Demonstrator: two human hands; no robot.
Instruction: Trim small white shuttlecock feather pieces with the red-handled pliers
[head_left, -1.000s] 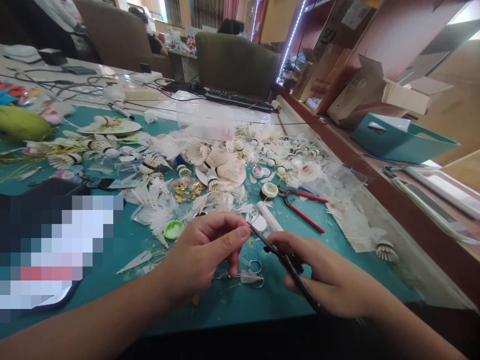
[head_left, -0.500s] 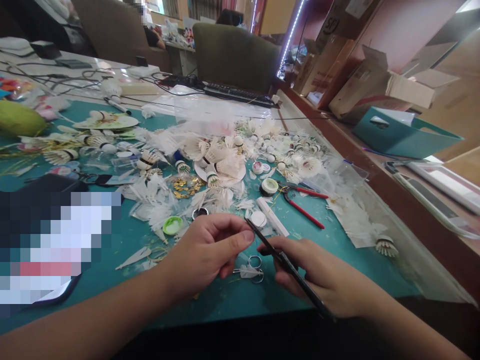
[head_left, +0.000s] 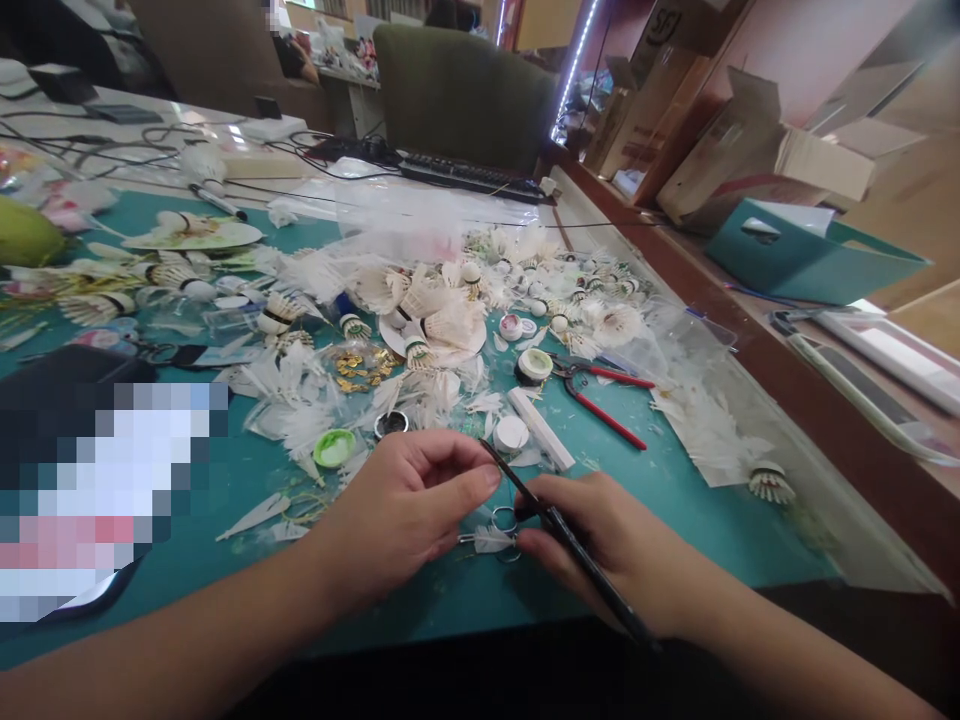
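Observation:
My left hand [head_left: 424,495] is closed, thumb and fingers pinched together; what they hold, if anything, is hidden. Gripped in my right hand [head_left: 600,540] is a slim black tool [head_left: 570,540], long and straight, its kind unclear. Its narrow tip reaches the left fingertips. Below and between the hands lie small scissors [head_left: 505,517] with silver finger loops, partly covered by a white feather piece [head_left: 493,540]. Just beyond the hands are a round white lid [head_left: 511,433], a white stick-like block [head_left: 541,430] and an open jar of black stuff [head_left: 391,425].
Shuttlecocks [head_left: 454,325] and loose feathers [head_left: 292,405] crowd the green mat [head_left: 420,620]. Red-handled pliers [head_left: 607,415] lie right, near a pale green jar [head_left: 535,365]. A green pot [head_left: 334,448], gold bits [head_left: 364,368] and a phone [head_left: 112,590] are left; a keyboard [head_left: 472,180] is behind.
The view has shifted slightly, so the table things sit a little further left and higher. Both hands keep nearly the same pose; my right thumb now lies closer to the scissors in view.

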